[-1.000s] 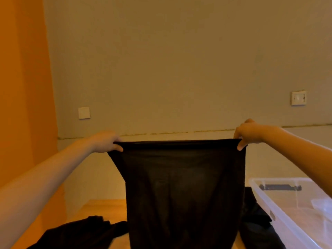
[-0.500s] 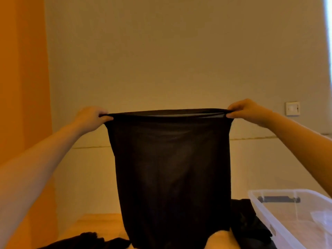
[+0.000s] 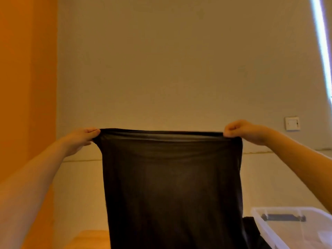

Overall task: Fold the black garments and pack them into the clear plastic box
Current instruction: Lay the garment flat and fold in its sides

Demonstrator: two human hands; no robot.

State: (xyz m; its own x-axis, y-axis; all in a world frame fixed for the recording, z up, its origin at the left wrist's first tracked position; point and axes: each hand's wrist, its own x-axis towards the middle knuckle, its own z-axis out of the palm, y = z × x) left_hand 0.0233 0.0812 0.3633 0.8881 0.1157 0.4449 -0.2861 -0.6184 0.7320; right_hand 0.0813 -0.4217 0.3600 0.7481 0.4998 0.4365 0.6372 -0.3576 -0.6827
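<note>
A thin black garment (image 3: 172,186) hangs stretched in the air in front of me, its top edge pulled taut and level. My left hand (image 3: 79,140) pinches the left top corner and my right hand (image 3: 242,130) pinches the right top corner. The cloth drops past the bottom of the view and hides what lies behind it. The clear plastic box (image 3: 291,229) sits open at the lower right, with a dark handle on its far wall. Another black garment (image 3: 251,232) lies bunched just left of the box.
A wooden table surface (image 3: 89,239) shows at the lower left. An orange wall (image 3: 27,87) runs along the left, a beige wall behind. A white wall switch (image 3: 292,123) is at the right. A bright strip of light (image 3: 321,42) falls at the upper right.
Both hands raised the garment and the view tilted upward. The black pile on the left of the table has dropped out of view.
</note>
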